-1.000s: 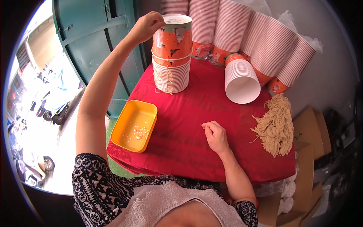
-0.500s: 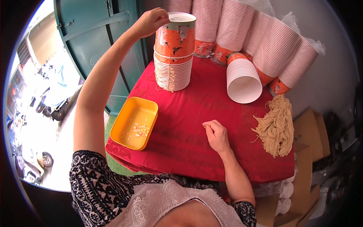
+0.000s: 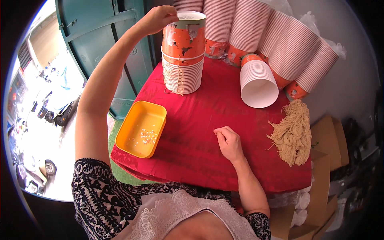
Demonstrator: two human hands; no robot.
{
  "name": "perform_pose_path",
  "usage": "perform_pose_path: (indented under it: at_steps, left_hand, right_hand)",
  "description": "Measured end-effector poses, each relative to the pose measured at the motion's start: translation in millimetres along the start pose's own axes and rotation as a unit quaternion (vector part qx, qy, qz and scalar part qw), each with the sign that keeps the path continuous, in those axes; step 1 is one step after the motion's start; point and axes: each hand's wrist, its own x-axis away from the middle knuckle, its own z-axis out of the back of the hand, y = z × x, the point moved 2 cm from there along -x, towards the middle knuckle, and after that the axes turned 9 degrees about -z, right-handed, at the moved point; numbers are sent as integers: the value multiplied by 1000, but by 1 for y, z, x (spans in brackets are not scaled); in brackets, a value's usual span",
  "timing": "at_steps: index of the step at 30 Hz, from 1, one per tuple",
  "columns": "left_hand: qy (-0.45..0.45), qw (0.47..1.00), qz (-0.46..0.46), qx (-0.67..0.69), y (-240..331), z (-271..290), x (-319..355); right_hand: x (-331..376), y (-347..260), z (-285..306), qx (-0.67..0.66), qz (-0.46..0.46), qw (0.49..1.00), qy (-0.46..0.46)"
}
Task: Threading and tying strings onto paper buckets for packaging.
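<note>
Up at the far left, my left hand (image 3: 162,18) has its fingers bent over the edge of the upturned base of an orange patterned paper bucket (image 3: 184,42). That bucket tops a nested stack whose white rims (image 3: 192,78) show below, with tan string (image 3: 179,76) hanging down the side. My right hand (image 3: 230,143) is curled on the red cloth, thumb and fingers together; whatever it may hold is hidden. A yellow tray (image 3: 161,114) with small pale and reddish bits (image 3: 148,137) lies at the left.
A shorter stack of white-rimmed buckets (image 3: 259,82) lies on its side, mouth towards me. Tall bagged stacks (image 3: 294,52) lean along the back. A bundle of tan strings (image 3: 295,134) lies at the table's right edge, with cardboard boxes (image 3: 328,140) beyond. A green door (image 3: 102,44) stands left.
My view has shifted very slightly. My left hand remains at the top bucket's edge, and my right hand keeps its place on the cloth.
</note>
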Motion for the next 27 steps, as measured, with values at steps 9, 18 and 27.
perform_pose_path:
  at_steps: [9, 18, 27]
  left_hand:
    - [-17, 1000, 6, 2, -3, -10, 3]
    - [-25, 1000, -1, -9, -4, -10, 7]
    - [-23, 1000, -6, 1, -6, -12, 11]
  right_hand:
    - [0, -4, 0, -8, -2, 1000, -2]
    - [0, -5, 0, -8, -7, 1000, -9]
    - [1, -7, 0, -2, -5, 1000, -11]
